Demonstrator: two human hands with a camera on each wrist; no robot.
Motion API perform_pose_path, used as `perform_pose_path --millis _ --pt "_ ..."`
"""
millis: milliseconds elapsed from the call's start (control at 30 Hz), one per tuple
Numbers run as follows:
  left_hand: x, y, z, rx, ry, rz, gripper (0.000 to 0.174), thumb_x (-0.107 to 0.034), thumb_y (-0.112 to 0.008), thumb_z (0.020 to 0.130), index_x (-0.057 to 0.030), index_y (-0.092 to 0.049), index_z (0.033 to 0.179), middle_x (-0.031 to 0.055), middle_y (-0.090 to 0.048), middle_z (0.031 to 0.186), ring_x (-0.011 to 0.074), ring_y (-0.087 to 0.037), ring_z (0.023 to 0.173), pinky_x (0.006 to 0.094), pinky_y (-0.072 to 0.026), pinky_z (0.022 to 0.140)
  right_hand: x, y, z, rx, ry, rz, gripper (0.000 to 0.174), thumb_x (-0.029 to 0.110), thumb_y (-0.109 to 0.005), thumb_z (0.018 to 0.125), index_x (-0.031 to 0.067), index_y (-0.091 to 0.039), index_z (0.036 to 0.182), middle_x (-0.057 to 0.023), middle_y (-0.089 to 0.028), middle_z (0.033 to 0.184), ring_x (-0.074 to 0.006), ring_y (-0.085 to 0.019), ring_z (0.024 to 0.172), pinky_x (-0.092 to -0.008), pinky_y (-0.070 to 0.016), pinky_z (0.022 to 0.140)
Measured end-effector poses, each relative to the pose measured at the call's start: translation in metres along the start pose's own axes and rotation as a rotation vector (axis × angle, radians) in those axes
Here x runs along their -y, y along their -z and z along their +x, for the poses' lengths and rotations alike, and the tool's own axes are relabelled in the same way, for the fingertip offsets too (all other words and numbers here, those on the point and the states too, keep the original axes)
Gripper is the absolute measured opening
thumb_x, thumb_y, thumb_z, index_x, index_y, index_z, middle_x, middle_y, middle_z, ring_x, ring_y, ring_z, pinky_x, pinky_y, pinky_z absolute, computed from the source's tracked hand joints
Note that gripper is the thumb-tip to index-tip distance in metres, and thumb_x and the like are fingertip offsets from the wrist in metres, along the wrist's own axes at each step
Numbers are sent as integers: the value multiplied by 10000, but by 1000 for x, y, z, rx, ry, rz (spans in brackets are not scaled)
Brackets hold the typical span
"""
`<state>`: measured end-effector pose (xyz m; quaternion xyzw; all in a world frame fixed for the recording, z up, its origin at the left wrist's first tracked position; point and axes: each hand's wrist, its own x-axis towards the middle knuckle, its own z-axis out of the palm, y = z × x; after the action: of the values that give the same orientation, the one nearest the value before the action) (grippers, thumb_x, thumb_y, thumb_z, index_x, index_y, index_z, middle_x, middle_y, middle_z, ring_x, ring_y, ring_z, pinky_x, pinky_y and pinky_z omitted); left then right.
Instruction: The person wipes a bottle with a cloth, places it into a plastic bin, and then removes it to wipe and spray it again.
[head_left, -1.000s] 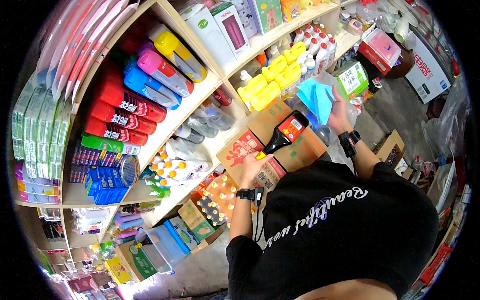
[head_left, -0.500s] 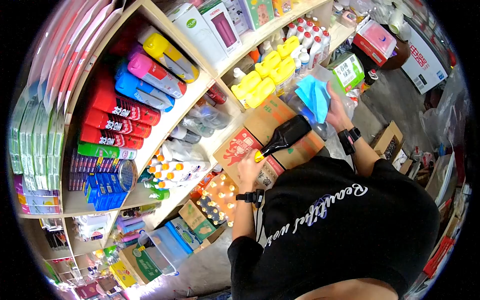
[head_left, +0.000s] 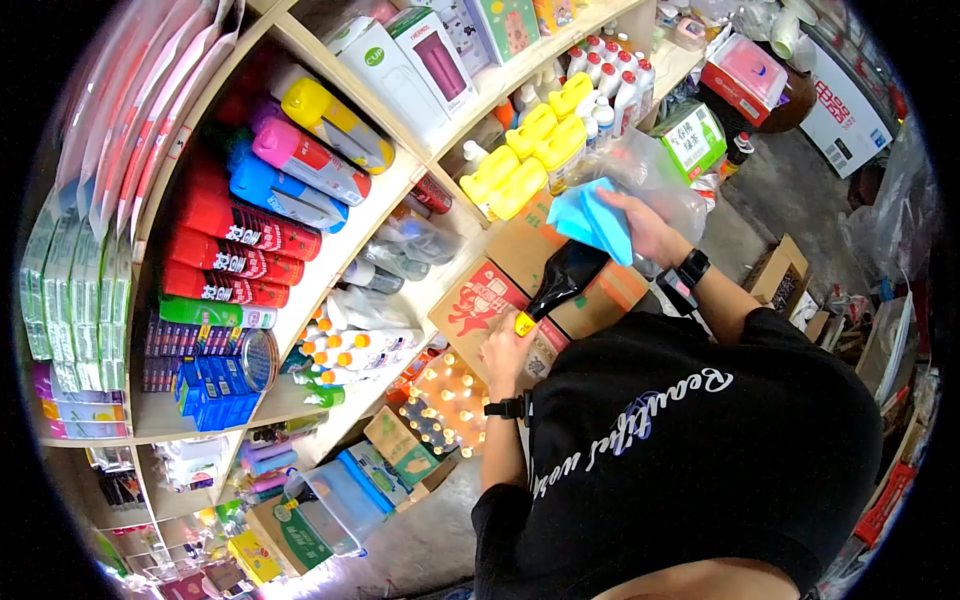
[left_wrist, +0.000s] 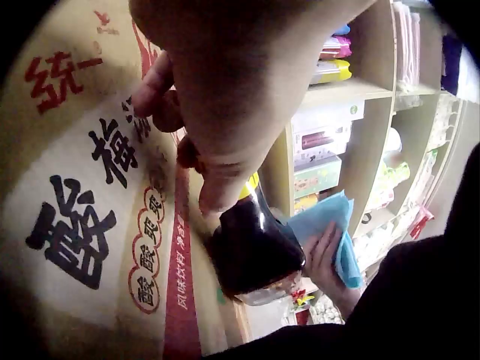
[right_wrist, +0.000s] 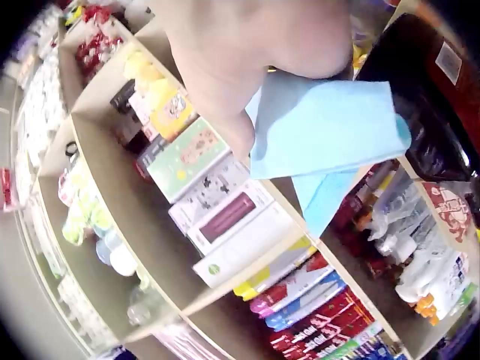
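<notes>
My left hand (head_left: 507,352) grips a dark bottle (head_left: 566,282) by its neck, close to the yellow cap (head_left: 524,322). The bottle lies tilted over the cardboard boxes, its base pointing away to the right. A folded light-blue cloth (head_left: 592,222) is pinched in my right hand (head_left: 645,230), and it overlaps the bottle's base end in the head view. In the right wrist view the cloth (right_wrist: 322,127) hangs beside the bottle (right_wrist: 439,124), where part of a red label shows. The left wrist view has the bottle's dark body (left_wrist: 255,247) near the cloth (left_wrist: 346,229).
Printed cardboard boxes (head_left: 480,300) are under the bottle. Wooden shelves to the left hold red spray cans (head_left: 240,245) and boxed cups (head_left: 390,75). Yellow jugs (head_left: 505,185) stand beyond the boxes. On the floor at right is an open carton (head_left: 780,275).
The bottle has turned, so its red label no longer shows in the head view. My right hand has brought the cloth left and down, over the bottle's base end.
</notes>
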<state>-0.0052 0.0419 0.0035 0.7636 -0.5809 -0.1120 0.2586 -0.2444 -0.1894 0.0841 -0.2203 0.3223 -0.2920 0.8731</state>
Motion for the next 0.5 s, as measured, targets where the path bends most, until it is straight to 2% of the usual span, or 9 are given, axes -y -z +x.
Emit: perform_pose_path --millis 33,100,133,233,267,367,467,500 --pt "0 -1 0 1 14 5 404 -393 -782 819 -108 -685 1088 167 -725 896 365 -706 813 460 -562 688 -2 -3 2 103 -86 28 576 330 -756 895 5 -537 1317 -134 -644 1229 -272 -651 1083 -393 -527 982" --pt "0 -4 -2 9 42 15 410 -396 -784 817 -107 -688 1093 173 -724 894 368 -706 812 460 -563 691 -21 -11 4 -234 96 -336 666 302 -766 879 -9 -452 1377 -151 -562 1329 -303 -612 1147 -399 -520 987" --pt "1 -7 -2 15 40 15 428 -421 -781 817 -116 -685 1101 175 -722 883 371 -705 805 466 -559 683 -22 -20 -6 -270 117 -641 683 248 -772 843 5 -422 1377 -178 -480 1376 -358 -567 1183 -423 -487 1010" --pt "4 -8 -2 31 39 23 453 -455 -774 818 -126 -680 1114 180 -719 871 378 -705 795 476 -555 675 -38 -8 4 -379 784 -1520 636 213 -766 817 29 -460 1343 -209 -506 1294 -350 -528 1192 -440 -437 1027" --pt "4 -6 -1 39 36 30 443 -440 -774 821 -118 -682 1111 180 -722 881 377 -706 798 475 -559 682 -41 -5 3 -435 976 -1691 534 226 -780 772 36 -537 1208 -190 -541 1220 -355 -549 1128 -450 -440 998" --pt "2 -5 -2 45 57 37 438 -433 -770 826 -111 -681 1109 182 -723 888 378 -707 807 478 -562 697 -33 -9 3 -207 1030 -1792 394 225 -770 783 34 -588 1075 -140 -599 1137 -332 -568 1093 -451 -451 969" --pt "2 -5 -5 71 78 37 457 -465 -766 825 -127 -685 1121 190 -720 879 386 -703 802 474 -560 691 -42 -30 -16 -156 711 -1904 323 250 -775 775 22 -626 948 -139 -630 1060 -330 -587 1034 -442 -465 897" --pt "2 -5 -5 80 83 37 464 -480 -764 824 -135 -687 1126 194 -718 875 390 -702 797 471 -560 687 -46 -28 -17 -138 762 -1936 321 265 -781 770 30 -632 931 -132 -636 1032 -327 -594 1016 -440 -470 890"
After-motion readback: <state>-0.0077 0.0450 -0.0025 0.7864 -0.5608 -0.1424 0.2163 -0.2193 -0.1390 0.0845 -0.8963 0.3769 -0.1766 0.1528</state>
